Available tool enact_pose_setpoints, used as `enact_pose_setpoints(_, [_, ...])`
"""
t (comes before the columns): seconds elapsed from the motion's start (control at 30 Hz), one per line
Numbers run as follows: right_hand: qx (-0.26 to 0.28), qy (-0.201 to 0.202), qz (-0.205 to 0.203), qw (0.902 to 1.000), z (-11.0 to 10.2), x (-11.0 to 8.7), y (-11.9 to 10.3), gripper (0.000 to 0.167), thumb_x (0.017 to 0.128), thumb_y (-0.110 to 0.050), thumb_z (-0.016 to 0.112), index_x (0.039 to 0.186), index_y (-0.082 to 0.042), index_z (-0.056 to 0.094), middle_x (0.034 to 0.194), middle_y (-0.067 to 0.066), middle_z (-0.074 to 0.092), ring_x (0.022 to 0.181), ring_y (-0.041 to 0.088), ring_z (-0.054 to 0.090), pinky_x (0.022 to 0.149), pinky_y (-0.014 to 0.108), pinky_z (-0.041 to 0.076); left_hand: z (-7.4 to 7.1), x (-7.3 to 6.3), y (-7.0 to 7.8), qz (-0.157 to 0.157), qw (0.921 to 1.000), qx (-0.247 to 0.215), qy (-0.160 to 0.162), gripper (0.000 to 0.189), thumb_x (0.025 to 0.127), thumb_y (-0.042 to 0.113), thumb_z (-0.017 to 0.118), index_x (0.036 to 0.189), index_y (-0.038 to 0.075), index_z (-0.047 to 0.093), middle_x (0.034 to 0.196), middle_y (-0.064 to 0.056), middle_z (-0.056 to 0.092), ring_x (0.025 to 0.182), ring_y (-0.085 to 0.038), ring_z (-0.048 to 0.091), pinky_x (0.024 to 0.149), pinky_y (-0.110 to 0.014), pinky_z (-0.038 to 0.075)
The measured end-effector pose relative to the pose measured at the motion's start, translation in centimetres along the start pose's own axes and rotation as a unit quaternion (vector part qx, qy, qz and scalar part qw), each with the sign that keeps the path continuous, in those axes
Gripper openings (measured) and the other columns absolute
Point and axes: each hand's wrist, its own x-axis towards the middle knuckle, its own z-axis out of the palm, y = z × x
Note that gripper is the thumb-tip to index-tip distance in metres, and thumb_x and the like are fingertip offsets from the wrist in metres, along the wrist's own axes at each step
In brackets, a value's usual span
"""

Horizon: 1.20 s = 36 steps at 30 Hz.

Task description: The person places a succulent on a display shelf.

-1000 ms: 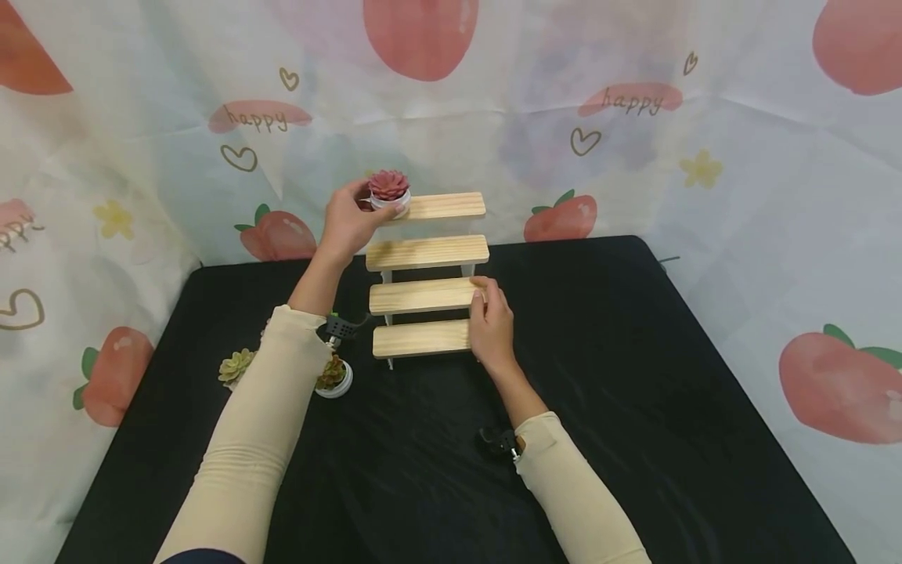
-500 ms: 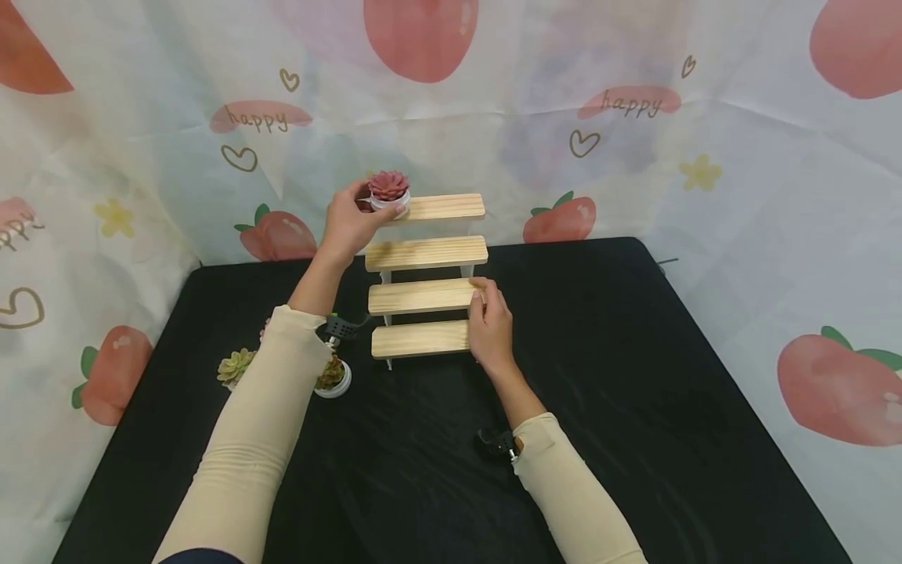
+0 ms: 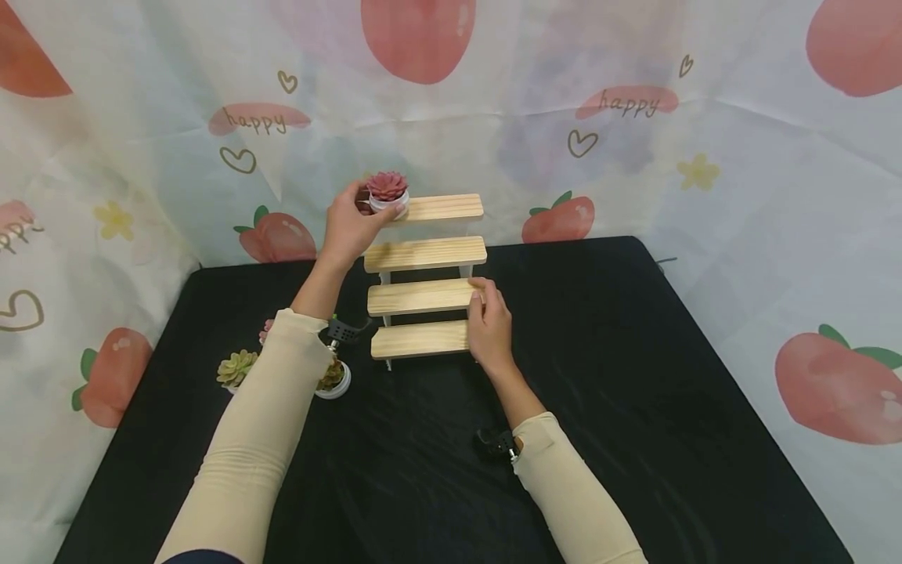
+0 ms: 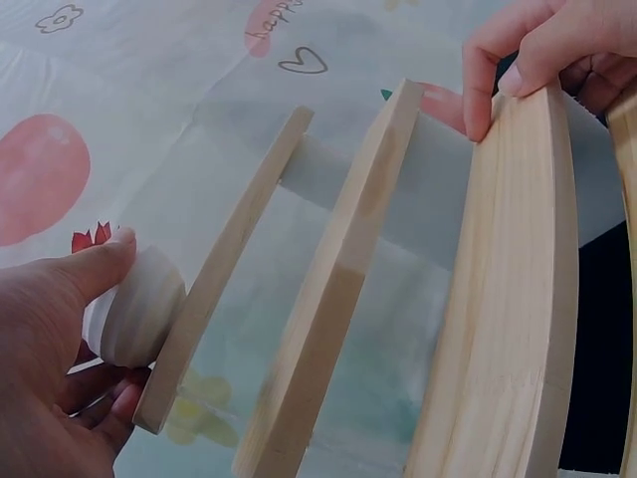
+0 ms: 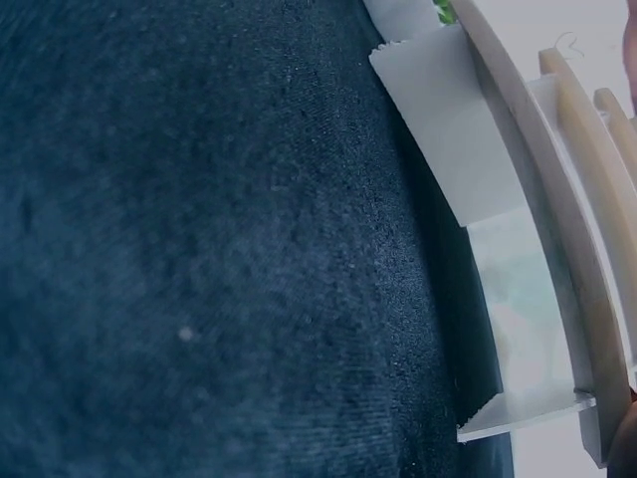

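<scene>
At the left end of the top plank, my left hand holds a potted succulent with pink leaves and a white pot. Its thumb and fingers go round the pot, which sits right at the plank in the left wrist view. The tiered wooden display stand has several pale planks on light side supports. My right hand grips the right end of its lower planks, the fingertips bent over the edge in the left wrist view. The right wrist view shows mostly dark cloth and the stand's underside.
Left of the stand, a green succulent, a brownish succulent in a white pot and a pink one stand on the black-covered table, partly hidden by my left sleeve. A fruit-printed curtain hangs behind.
</scene>
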Motion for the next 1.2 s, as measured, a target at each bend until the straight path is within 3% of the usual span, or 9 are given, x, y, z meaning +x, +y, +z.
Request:
enact_pose_setpoints(0.37, [0.003, -0.009, 0.003, 0.9999, 0.2, 0.0, -0.1, 0.03, 0.11, -0.016, 0.043, 0.132, -0.009, 0.063, 0.119, 0.017, 0.062, 0.069, 0.028, 0.047, 0.065, 0.042, 0.041, -0.3, -0.3, -0.1, 0.001, 0.9998, -0.015, 0.012, 0.071, 0.091, 0.029, 0.084, 0.148, 0.003, 0.05, 0.132, -0.016, 0.059, 0.111, -0.027, 0.062, 0.093, -0.037, 0.054])
enact_pose_setpoints(0.6, [0.002, -0.011, 0.005, 0.9999, 0.2, 0.1, 0.1, 0.03, 0.111, -0.016, 0.043, 0.132, -0.009, 0.062, 0.118, 0.016, 0.062, 0.07, 0.028, 0.047, 0.065, 0.041, 0.041, -0.7, -0.8, -0.5, 0.021, 0.9994, -0.022, 0.015, 0.065, 0.091, 0.023, 0.083, 0.145, 0.003, 0.053, 0.129, -0.015, 0.059, 0.109, -0.027, 0.063, 0.095, -0.036, 0.053])
enact_pose_setpoints(0.93, [0.001, -0.001, -0.006, 1.0, 0.0, 0.3, -0.1, 0.03, 0.11, -0.015, 0.044, 0.132, -0.006, 0.062, 0.111, 0.017, 0.062, 0.067, 0.027, 0.046, 0.063, 0.041, 0.041, -1.5, -1.5, -1.7, 0.056, 0.9977, -0.029, 0.024, 0.06, 0.092, 0.014, 0.081, 0.142, -0.002, 0.053, 0.134, -0.021, 0.057, 0.117, -0.032, 0.059, 0.102, -0.041, 0.049])
enact_pose_setpoints(1.2, [-0.001, -0.004, -0.004, 1.0, 0.2, 0.1, 0.1, 0.03, 0.111, -0.015, 0.044, 0.132, -0.006, 0.062, 0.12, 0.018, 0.062, 0.071, 0.029, 0.048, 0.066, 0.042, 0.041, -1.9, -2.8, -2.4, 0.066, 0.9969, -0.022, 0.038, 0.056, 0.093, 0.015, 0.081, 0.14, 0.0, 0.054, 0.136, -0.019, 0.054, 0.114, -0.034, 0.059, 0.1, -0.041, 0.051])
